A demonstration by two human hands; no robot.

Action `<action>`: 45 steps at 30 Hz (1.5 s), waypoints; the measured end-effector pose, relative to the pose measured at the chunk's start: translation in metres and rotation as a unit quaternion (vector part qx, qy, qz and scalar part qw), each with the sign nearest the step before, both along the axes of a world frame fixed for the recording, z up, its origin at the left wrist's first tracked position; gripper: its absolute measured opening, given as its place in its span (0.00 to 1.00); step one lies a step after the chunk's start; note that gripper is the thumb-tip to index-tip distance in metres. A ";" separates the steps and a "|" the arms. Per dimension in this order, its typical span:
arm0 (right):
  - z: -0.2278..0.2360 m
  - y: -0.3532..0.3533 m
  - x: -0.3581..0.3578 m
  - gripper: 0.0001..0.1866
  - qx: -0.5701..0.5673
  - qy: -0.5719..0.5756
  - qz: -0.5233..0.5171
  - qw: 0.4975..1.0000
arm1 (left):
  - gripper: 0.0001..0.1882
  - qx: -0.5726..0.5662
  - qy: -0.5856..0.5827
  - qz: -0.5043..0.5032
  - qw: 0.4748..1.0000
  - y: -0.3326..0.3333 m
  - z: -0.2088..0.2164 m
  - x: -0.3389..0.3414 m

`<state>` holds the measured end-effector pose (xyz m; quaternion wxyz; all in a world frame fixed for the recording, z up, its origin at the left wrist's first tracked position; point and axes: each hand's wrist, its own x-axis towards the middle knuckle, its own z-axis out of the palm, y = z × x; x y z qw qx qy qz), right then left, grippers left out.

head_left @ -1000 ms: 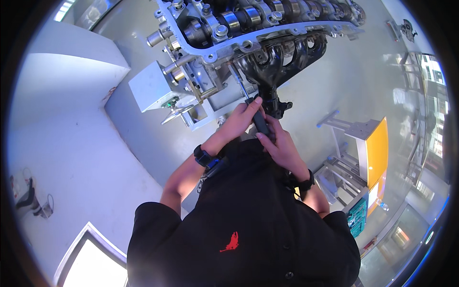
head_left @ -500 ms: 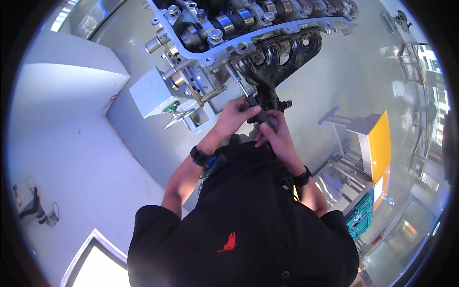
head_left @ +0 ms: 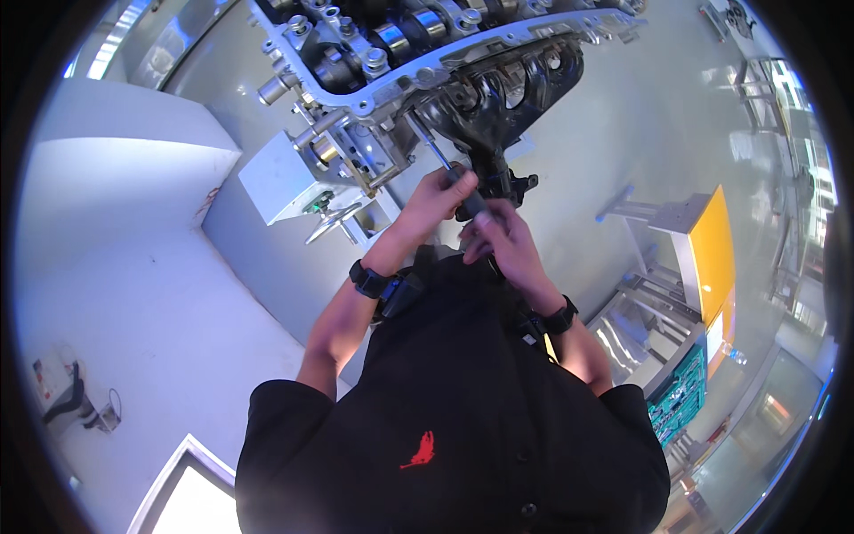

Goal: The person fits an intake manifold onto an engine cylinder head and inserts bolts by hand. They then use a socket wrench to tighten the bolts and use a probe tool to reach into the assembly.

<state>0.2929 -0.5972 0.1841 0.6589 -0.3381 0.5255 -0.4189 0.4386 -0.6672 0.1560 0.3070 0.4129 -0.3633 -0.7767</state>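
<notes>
A socket driver [head_left: 474,203] with a thick dark handle and a slim metal shaft slants up and left toward the engine. My left hand [head_left: 434,200] is closed round the front of its handle, thumb on top. The fingers of my right hand [head_left: 509,245], slightly blurred, are closed at the rear end of the handle. The shaft's far end meets the side of the cylinder head [head_left: 414,76], just left of the black exhaust manifold [head_left: 494,116]; the exact contact point cannot be made out.
Left of the manifold are the metal engine stand's grey box [head_left: 277,178] and a handwheel [head_left: 331,221]. A yellow-panelled bench [head_left: 712,254] and a teal tool case [head_left: 680,396] stand to the right. A white wall block [head_left: 133,196] is at left.
The whole view has shifted a little, the engine moving left and up. My right hand's fingers have shifted on the handle's rear end; the left hand keeps its grip.
</notes>
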 end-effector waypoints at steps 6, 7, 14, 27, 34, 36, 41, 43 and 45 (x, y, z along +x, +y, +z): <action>0.004 -0.005 -0.008 0.18 0.032 -0.032 0.040 0.998 | 0.23 -0.046 0.046 -0.065 0.996 -0.005 0.001 0.009; 0.006 -0.003 -0.001 0.18 -0.027 0.071 -0.032 0.997 | 0.22 -0.066 -0.013 -0.056 0.996 -0.005 -0.003 0.006; -0.008 -0.005 -0.011 0.19 0.037 0.003 0.044 0.998 | 0.15 0.056 0.124 -0.036 0.990 0.003 0.008 -0.006; -0.031 -0.001 -0.022 0.15 0.099 -0.129 0.156 0.974 | 0.17 -0.007 0.087 0.020 0.996 0.008 -0.001 -0.006; 0.001 0.004 -0.001 0.18 -0.203 0.304 -0.014 0.931 | 0.18 -0.066 -0.020 -0.003 0.998 0.008 -0.024 -0.001; 0.001 0.001 -0.004 0.16 -0.097 0.188 0.031 0.977 | 0.18 -0.038 0.034 0.014 0.999 0.011 0.001 -0.012; -0.017 -0.005 -0.012 0.15 0.036 -0.157 0.133 0.978 | 0.18 -0.034 0.104 -0.034 0.993 0.007 -0.001 0.004; 0.001 0.000 -0.001 0.15 -0.027 0.089 -0.021 0.995 | 0.17 -0.071 0.061 -0.038 0.995 0.007 -0.010 0.008; -0.010 0.005 0.000 0.15 -0.192 0.231 -0.030 0.953 | 0.17 -0.054 -0.027 0.007 0.998 0.010 -0.015 0.004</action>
